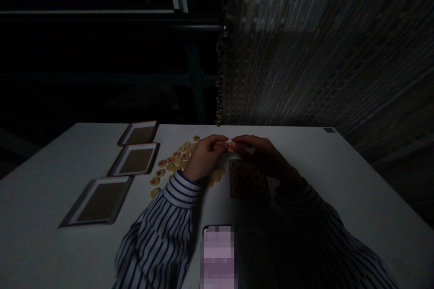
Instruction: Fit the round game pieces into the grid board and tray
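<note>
My left hand [207, 153] and my right hand [260, 151] meet above the middle of the table, fingers curled towards each other. Between their fingertips is a round Chinese chess piece [232, 146] with a red character, and both hands appear to pinch it. Just below my right hand lies a square box or tray [249, 180] filled with dark, shaded pieces; my right hand and its shadow cover part of it. Loose Chinese chess pieces [170, 160], some red-marked, some black-marked, some plain side up, spread around my left hand, which hides several.
Three shallow open boxes or lids [101, 201] stand in a row on the left of the white table [356, 216]. A phone [219, 257] lies at the near edge. Behind the table hangs a string curtain [278, 54]. A small grey patch [328, 130] marks the far right corner.
</note>
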### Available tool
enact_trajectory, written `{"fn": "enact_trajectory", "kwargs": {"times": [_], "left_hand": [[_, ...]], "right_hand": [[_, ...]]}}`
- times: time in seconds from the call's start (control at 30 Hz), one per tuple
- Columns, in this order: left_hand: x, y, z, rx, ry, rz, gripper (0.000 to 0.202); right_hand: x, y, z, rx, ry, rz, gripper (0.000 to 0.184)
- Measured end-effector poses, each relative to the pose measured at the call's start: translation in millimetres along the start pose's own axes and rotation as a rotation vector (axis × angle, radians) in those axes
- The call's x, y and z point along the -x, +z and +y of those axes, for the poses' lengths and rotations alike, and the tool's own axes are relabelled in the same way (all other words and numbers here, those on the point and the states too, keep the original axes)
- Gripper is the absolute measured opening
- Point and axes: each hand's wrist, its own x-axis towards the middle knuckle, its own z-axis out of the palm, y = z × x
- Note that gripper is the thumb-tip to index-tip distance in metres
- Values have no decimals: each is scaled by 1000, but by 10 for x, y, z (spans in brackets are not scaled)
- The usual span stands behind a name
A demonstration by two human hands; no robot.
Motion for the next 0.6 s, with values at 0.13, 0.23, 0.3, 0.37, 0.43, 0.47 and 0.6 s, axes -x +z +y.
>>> {"fn": "enact_trajectory", "kwargs": {"times": [0.13,0.23,0.3,0.37,0.43,0.47,0.6], "left_hand": [[-9,1,-16,53,-9,-7,21],[-14,4,-43,79,-1,-21,22],[-16,5,-56,75,3,-20,24],[-16,6,-59,56,9,-15,26],[-14,6,-51,41,15,-13,26],[-12,6,-44,37,17,-15,26],[-7,3,-28,-15,31,-21,25]], "right_hand": [[-14,13,-19,41,-57,7,24],[-19,18,-24,75,-80,4,24],[-20,18,-27,99,-83,-4,24],[-21,16,-32,121,-79,-4,24],[-21,14,-38,143,-74,1,24],[-22,14,-40,155,-73,1,23],[-22,22,-21,206,-75,-27,22]]}}
